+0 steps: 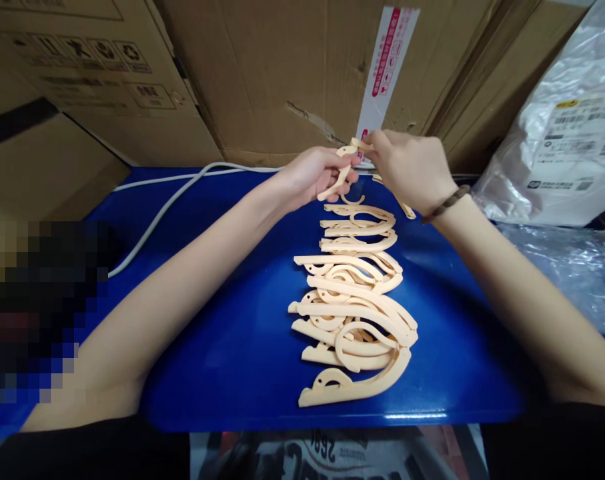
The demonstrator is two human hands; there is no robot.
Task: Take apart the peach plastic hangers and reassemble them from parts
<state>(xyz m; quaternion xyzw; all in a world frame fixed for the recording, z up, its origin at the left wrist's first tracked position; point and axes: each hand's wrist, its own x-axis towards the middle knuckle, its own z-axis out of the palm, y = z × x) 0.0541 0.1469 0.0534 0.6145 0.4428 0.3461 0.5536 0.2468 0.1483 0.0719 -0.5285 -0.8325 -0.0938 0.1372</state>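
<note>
Cream, plastic by the look. Holding folding hanger [338, 183] over far side of blue table [222, 360], by far end of hanger row [355, 311]. Pinching it in left hand [316, 172]; pinching small piece [362, 144] at its right end in right hand [409, 168], unclear if joined. Likely light, stiff, slightly slippery, quickest to snap at thin hooks [339, 350]. Best held by thick arms [342, 395].

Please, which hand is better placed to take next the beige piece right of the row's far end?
Probably the right hand: it is closer to this piece; the left hand is farther, gripping a beige hanger. The right would first need to release the hanger part it pinches.
</note>
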